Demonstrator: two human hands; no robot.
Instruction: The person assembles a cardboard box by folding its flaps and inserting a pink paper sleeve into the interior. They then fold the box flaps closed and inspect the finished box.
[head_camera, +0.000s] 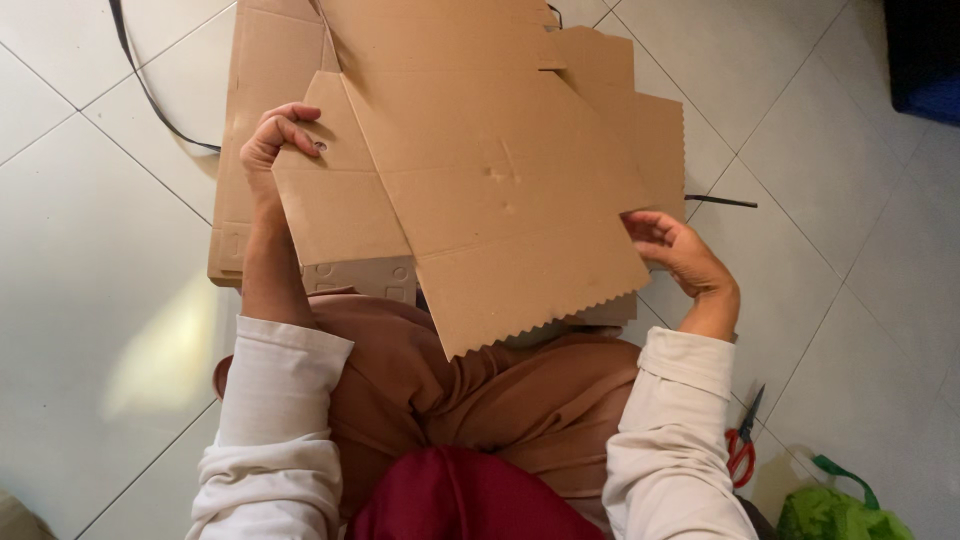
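A flat, unfolded brown corrugated cardboard box blank (500, 190), matte, creased and with one zigzag-cut edge, is held over the lap above the white tiled floor (90, 260). It is gripped at its left flap by the left hand (272, 140), fingers curled over the edge, and pinched at its right edge by the right hand (675, 255). Its long axis is seen running from upper left to lower right, the zigzag edge pointing toward the person; red-handled scissors (742, 445) are noted on the floor at right.

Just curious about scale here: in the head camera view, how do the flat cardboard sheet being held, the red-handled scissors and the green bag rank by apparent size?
1. Cardboard sheet, by far the largest.
2. Green bag, partly cut off by the frame.
3. Red-handled scissors, smallest.
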